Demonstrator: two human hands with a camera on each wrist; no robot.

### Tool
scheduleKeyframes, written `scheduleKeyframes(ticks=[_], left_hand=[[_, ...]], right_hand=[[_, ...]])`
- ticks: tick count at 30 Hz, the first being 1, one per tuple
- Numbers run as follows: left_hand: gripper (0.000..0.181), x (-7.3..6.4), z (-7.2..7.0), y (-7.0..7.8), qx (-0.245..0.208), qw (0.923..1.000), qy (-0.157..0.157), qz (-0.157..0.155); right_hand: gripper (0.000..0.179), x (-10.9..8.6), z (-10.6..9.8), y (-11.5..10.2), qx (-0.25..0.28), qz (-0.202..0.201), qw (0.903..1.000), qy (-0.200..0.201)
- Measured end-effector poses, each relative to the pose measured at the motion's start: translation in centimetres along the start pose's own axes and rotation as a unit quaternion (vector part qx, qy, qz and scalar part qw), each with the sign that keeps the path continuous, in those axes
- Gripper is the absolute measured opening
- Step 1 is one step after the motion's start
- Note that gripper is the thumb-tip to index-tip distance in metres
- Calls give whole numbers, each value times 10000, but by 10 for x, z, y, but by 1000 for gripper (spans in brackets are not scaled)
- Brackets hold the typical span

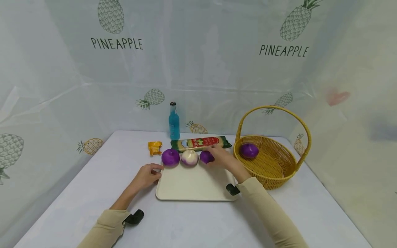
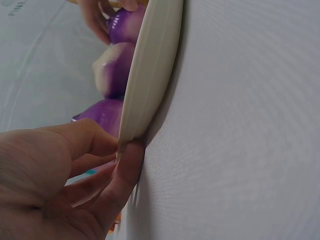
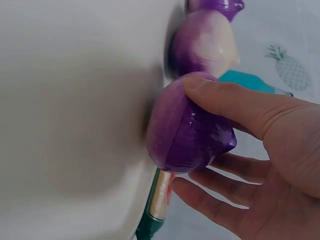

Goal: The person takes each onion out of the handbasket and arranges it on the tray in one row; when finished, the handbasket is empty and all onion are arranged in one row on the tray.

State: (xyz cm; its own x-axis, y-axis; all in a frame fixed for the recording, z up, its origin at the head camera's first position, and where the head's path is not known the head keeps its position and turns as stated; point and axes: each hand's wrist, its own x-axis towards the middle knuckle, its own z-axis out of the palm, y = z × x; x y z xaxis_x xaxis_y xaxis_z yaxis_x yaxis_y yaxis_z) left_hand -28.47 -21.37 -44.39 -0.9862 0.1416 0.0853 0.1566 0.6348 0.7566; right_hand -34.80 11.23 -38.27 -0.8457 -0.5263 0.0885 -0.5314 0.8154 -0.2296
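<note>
Apparently the left hand is there to steady things: with thumb over the rim and a finger underneath, it pinches the tray on its left edge near the far corner, a grip that probably stops it sliding on the table. The right hand is part-closed round the right onion, at the far edge of the tray; its thumb lies over the purple skin while the lower fingers curve loosely with gaps between them, a light hold that seems to suit something so round and smooth. How firmly that onion rests on the tray, I cannot tell. To its left sit the white-topped onion and the left onion, lined up perhaps to keep the near part bare. Right of the tray stands the basket, its walls keeping a fourth onion from rolling off. Beyond the row lie a long packet and, farther, an upright bottle, likely out of the hands' way.
</note>
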Motion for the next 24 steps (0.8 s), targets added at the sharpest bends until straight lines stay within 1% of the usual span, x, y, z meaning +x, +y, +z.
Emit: scheduleKeyframes(ticks=[4, 6, 16, 24], left_hand=[[36, 1, 1, -1, 9, 10000, -6, 17], [36, 1, 1, -1, 3, 10000, 12, 14], [36, 2, 2, -2, 65, 10000, 47, -59], [35, 2, 1, -1, 122, 9999, 49, -43]], right_hand=[[63, 2, 5, 1, 32, 149, 9999, -61], [63, 2, 6, 1, 38, 196, 9998, -26], [62, 3, 9, 0, 29, 210, 9997, 145], [65, 2, 9, 0, 63, 321, 9994, 129]])
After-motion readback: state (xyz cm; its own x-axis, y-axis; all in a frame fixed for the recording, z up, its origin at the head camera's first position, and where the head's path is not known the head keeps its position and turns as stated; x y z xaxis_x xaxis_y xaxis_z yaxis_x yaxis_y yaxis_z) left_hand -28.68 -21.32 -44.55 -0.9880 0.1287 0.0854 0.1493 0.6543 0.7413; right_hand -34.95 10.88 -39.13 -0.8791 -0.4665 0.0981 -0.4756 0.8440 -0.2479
